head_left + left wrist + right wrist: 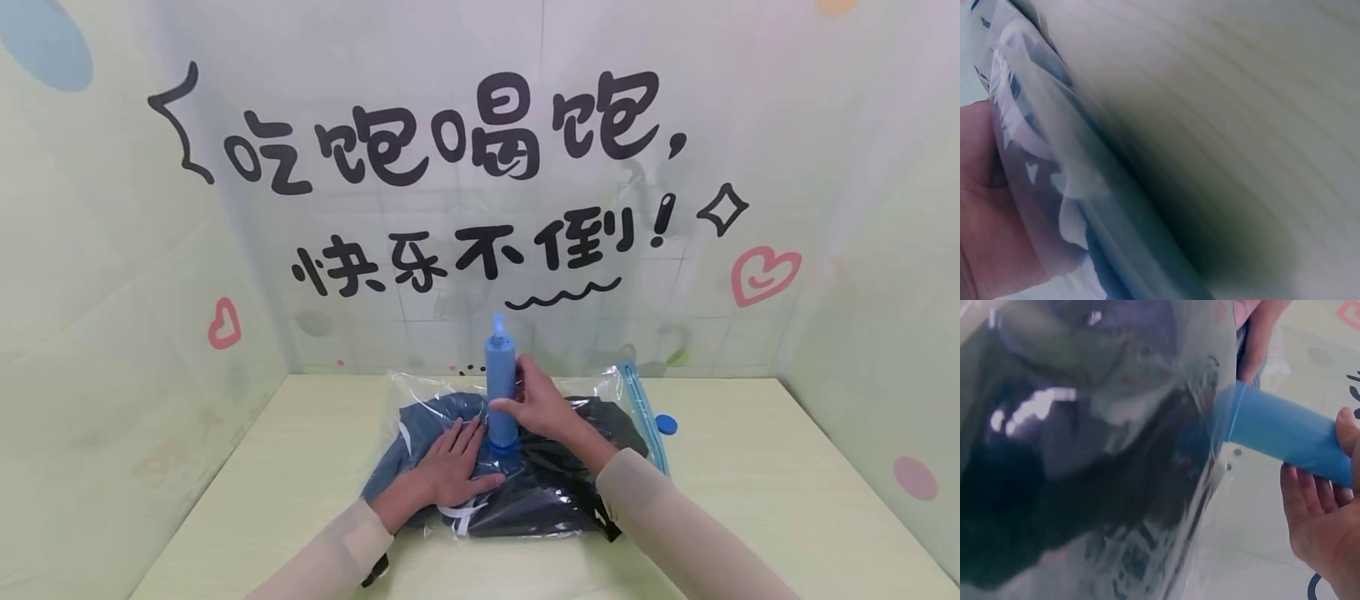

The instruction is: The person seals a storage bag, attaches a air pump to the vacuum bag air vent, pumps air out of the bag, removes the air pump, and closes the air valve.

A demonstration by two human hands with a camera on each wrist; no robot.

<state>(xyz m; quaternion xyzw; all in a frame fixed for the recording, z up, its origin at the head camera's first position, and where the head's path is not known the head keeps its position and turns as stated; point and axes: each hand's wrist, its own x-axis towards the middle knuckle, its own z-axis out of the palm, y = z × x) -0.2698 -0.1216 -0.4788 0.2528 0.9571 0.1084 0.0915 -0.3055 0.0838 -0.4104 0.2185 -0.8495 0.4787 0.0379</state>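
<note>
A clear vacuum storage bag (540,508) with blue and black clothes inside lies on the table. Upright on its middle stands a blue hand pump (501,375), its light handle at the top and its base against the bag. My right hand (546,408) grips the pump's barrel, fingers and thumb curled around it; the right wrist view shows the pump (1291,434) from the side. Spread nearly flat, my left hand (453,468) presses on the bag left of the pump. In the left wrist view, part of that hand (997,219) shows beside the plastic.
A blue zip strip (643,417) runs along the bag's right edge. Just beyond it, a small round blue cap (666,424) lies on the pale wooden table (750,467). Behind stands a printed wall (420,208), with side panels left and right.
</note>
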